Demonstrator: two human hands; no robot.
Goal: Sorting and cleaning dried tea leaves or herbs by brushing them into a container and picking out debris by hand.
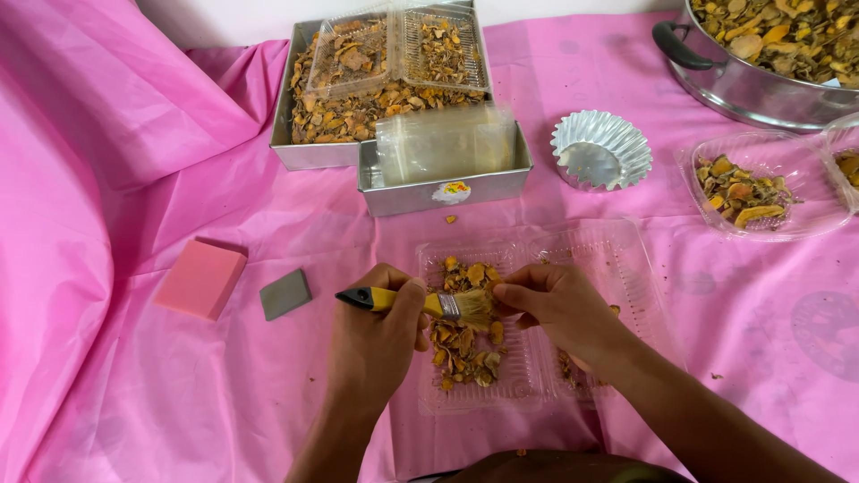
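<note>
Head view, items as we are finding them.

Left hand (376,333): we are seeing it curled shut around the yellow handle of a brush (420,304), the black tip of the handle sticking out to the left past the knuckles. The brush is lying nearly level above the clear tray (626,268), its metal band and pale bristles pointing right.

Right hand (559,309): we are seeing its fingers (512,292) bent in and meeting the bristle tips; whether they are pinching a piece there, we cannot tell.

Clear tray: a hinged plastic clamshell lying open on the pink cloth (116,179), directly under both hands. Its left half is holding a heap of dried orange-brown pieces (461,344); its right half is mostly hidden by the right wrist.

Further items we are noting on the cloth:
- a pink block (200,278) and a small grey block (285,294), side by side, left of the hands and apart from them;
- a large metal box (300,154) of dried pieces with a filled clear tray resting on top;
- a smaller metal box (443,190) touching its front, holding a stack of clear bags (445,143);
- a fluted foil cup (600,149), tilted, to the right;
- a filled plastic tray (761,192) near the right edge;
- a steel pot (761,85) of dried pieces at the top right corner.
</note>
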